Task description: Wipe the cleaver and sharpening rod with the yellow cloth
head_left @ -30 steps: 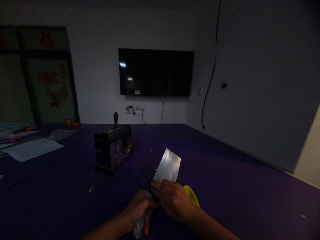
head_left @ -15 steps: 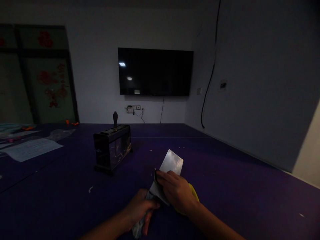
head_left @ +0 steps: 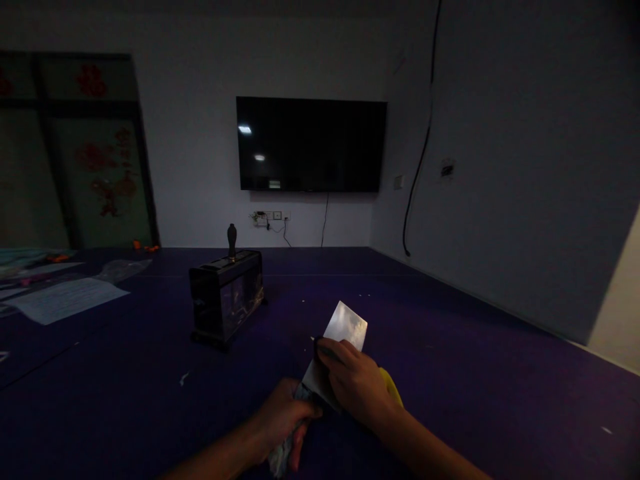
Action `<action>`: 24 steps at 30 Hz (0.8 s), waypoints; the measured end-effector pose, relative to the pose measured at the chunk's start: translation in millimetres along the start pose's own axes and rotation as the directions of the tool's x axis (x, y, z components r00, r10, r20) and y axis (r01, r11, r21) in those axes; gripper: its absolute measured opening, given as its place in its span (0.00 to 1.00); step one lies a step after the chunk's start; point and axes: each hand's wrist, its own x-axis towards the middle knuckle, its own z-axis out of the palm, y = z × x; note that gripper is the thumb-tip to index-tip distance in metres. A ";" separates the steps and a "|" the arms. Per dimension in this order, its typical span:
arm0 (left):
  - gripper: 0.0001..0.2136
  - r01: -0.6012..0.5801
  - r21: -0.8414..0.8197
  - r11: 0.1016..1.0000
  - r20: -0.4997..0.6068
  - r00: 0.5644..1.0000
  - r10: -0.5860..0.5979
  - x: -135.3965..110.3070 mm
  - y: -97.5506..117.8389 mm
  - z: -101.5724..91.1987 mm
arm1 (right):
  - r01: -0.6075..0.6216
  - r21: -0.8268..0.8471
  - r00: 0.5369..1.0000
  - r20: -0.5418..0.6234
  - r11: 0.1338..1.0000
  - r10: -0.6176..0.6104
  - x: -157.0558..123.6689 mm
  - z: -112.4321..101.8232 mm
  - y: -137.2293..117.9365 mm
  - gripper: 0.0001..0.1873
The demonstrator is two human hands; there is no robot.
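Note:
A broad shiny cleaver blade (head_left: 344, 326) points away from me over the dark purple surface (head_left: 450, 347). My left hand (head_left: 280, 420) is closed round its wrapped handle low in the view. My right hand (head_left: 355, 383) presses a small dark thing, too dim to name, against the flat of the blade, fingers curled. A yellow object (head_left: 393, 390) shows just behind my right hand; what it is stays unclear.
A black knife block (head_left: 225, 300) with one dark handle (head_left: 232, 239) sticking up stands to the left ahead. Papers and plastic (head_left: 65, 297) lie far left. A wall-mounted TV (head_left: 311, 144) and sockets with cables (head_left: 273, 217) are on the far wall.
My right hand has slid forward up the blade, covering more of it. The left hand and the cleaver have stayed nearly in place.

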 end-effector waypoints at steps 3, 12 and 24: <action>0.13 0.005 -0.025 1.000 -0.015 1.000 -0.005 0.9 0.0 0.2 | 0.041 0.045 0.999 0.032 0.998 -0.042 -1.1 -0.9 -6.4 0.17; 0.12 -0.007 -0.028 1.000 -0.042 0.999 0.006 -1.0 2.4 1.0 | 0.173 0.135 0.973 0.130 0.976 -0.191 -4.9 1.2 -12.1 0.14; 0.07 0.018 -0.014 1.000 0.060 0.998 -0.017 -1.8 3.0 -0.3 | 0.051 0.078 0.991 -0.127 0.996 -0.040 2.0 -3.0 11.5 0.19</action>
